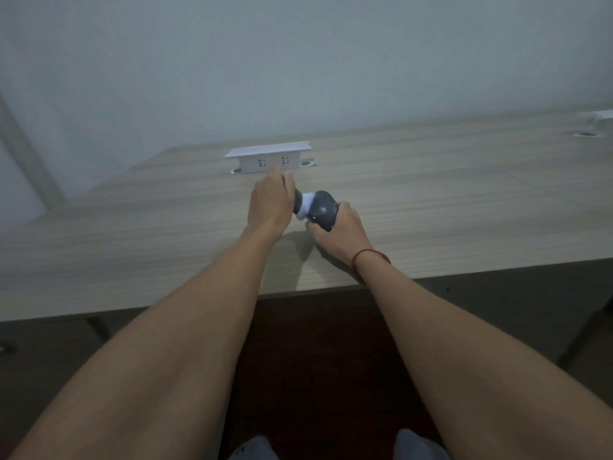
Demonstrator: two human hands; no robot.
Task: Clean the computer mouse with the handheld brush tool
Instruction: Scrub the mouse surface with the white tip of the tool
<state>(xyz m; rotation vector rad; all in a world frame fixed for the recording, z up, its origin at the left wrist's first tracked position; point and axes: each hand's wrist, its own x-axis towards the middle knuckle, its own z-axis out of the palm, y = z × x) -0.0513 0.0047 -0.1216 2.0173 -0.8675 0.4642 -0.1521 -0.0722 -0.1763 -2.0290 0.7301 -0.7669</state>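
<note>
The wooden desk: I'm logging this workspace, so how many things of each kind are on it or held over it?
Dark computer mouse, mostly hidden in the left hand: 1
Grey handheld brush tool with white bristles, in the right hand: 1
White raised socket boxes on the wooden desk: 2 (one behind the hands, one at the far right edge, partly cut off)
Total: 4
</note>
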